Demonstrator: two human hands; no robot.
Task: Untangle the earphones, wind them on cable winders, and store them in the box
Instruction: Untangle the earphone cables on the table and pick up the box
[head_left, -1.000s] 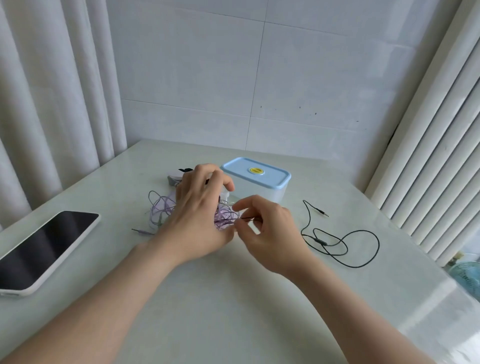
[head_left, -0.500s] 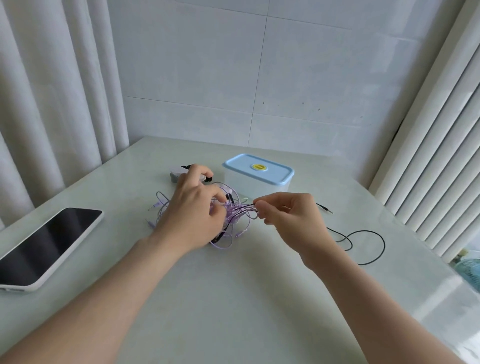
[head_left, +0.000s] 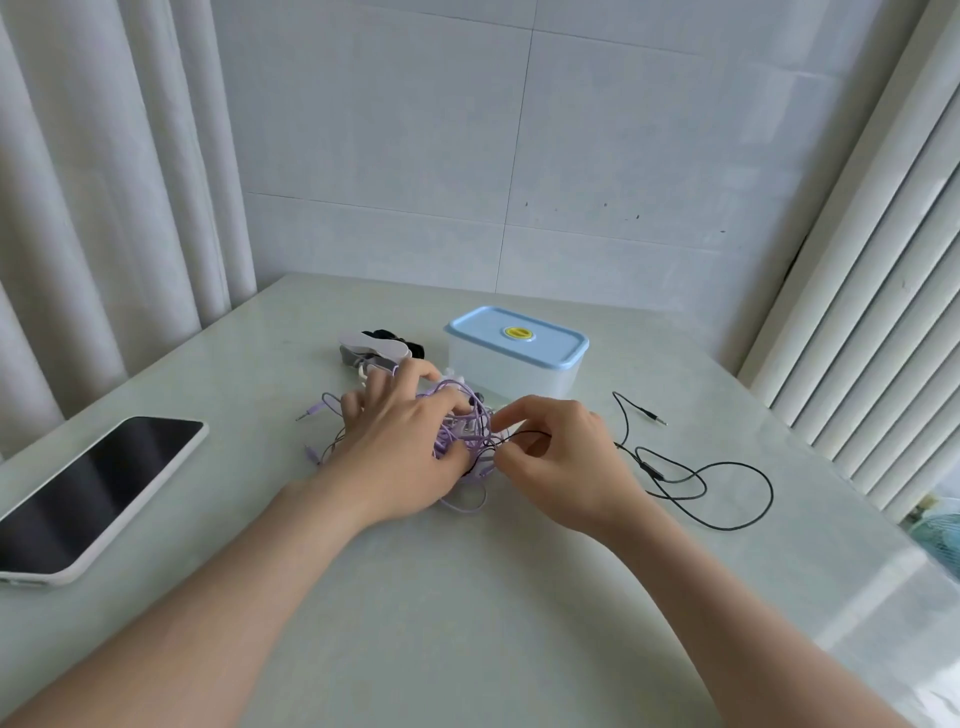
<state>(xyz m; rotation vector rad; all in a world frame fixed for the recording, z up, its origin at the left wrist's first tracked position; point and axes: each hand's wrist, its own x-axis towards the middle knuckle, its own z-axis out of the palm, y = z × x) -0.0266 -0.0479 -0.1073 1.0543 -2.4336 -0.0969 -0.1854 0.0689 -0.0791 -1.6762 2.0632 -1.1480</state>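
Pinching the black cable (head_left: 652, 470) (trailing rightward), the right hand (head_left: 561, 462) touches the tangle (head_left: 462, 435).

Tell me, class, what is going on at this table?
A person is untangling earphones. The left hand holds a tangle of purple earphones on the table, while the right hand pinches a black cable at the tangle's edge; the rest of it trails off to the right. The blue-lidded box stands shut behind them.

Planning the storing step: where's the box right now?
In the head view, the box sits lid-on toward the far side of the table, just behind the purple earphone tangle and right of the winders.
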